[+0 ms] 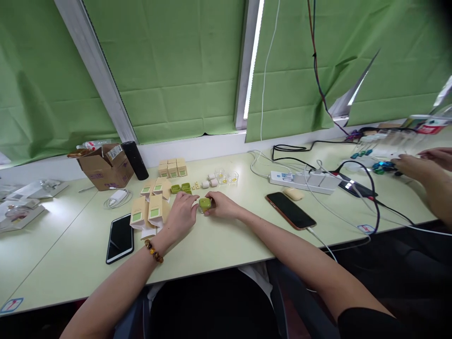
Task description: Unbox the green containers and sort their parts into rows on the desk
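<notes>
A small container with a green cap [205, 203] and a clear lower part is between my two hands, just above or on the table; I cannot tell which. My right hand [221, 205] grips it from the right, thumb and fingers closed on its side. My left hand [182, 213] has its thumb and forefinger against its left side. Just beyond lie green caps [181, 188], tiny yellowish pieces [195, 186], pale cylinders [209, 182] and clear cups with yellow centres [226, 178]. Beside my left wrist stand small tan boxes [155, 210] with green labels.
More tan boxes [173, 167] stand at the back. A black phone [120, 238] lies left, another phone [291, 210] right, near a power strip [303, 181] with cables. An open cardboard box [106, 167] and black cylinder [134, 160] stand back left. Another person's hands [413, 165] work far right.
</notes>
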The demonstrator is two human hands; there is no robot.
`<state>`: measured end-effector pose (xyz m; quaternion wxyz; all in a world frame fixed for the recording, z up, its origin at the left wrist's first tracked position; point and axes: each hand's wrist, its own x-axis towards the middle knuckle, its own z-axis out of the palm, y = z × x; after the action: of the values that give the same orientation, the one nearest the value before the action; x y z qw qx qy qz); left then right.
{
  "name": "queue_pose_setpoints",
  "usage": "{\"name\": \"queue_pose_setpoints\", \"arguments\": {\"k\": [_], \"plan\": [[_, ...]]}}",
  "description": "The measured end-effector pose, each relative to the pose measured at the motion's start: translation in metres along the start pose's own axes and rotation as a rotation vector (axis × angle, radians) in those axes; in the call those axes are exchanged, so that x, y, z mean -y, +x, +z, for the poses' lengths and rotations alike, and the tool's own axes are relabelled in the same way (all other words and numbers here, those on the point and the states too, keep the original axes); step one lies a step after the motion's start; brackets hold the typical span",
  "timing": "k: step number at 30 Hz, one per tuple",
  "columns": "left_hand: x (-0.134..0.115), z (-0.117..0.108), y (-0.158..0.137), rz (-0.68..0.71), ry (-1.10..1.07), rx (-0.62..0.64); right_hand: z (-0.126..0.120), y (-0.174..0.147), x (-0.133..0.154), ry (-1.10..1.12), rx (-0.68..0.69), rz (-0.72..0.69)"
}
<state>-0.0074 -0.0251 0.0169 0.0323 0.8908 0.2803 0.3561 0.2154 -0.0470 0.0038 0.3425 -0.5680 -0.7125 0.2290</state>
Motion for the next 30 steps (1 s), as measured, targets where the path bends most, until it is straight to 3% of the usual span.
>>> {"name": "queue_pose_setpoints", "arguments": {"k": [7,13,17,20,23,26,30], "plan": [[-0.001,0.002,0.001,-0.14,-0.139,-0.087,0.006,-0.002,0.004,0.304,-0.087,-0.076],[-0.015,0.003,-0.001,-0.251,-0.326,-0.1,0.014,-0.013,0.013,0.039,-0.345,-0.465],[-0.02,0.005,0.002,-0.277,-0.647,-0.159,0.02,-0.016,0.017,0.038,-0.437,-0.583],[-0.017,0.001,0.007,-0.273,-0.931,-0.195,0.015,-0.015,0.02,0.128,-0.478,-0.521],[-0.011,-0.008,0.012,-0.302,-1.137,-0.157,0.007,-0.015,0.021,0.053,-0.4,-0.347],[-0.005,-0.015,0.015,-0.339,-1.29,-0.025,0.005,-0.016,0.022,-0.135,-0.249,-0.227],[0.001,-0.017,0.014,-0.358,-1.424,0.19,0.01,-0.018,0.025,-0.354,-0.101,-0.189]]}}
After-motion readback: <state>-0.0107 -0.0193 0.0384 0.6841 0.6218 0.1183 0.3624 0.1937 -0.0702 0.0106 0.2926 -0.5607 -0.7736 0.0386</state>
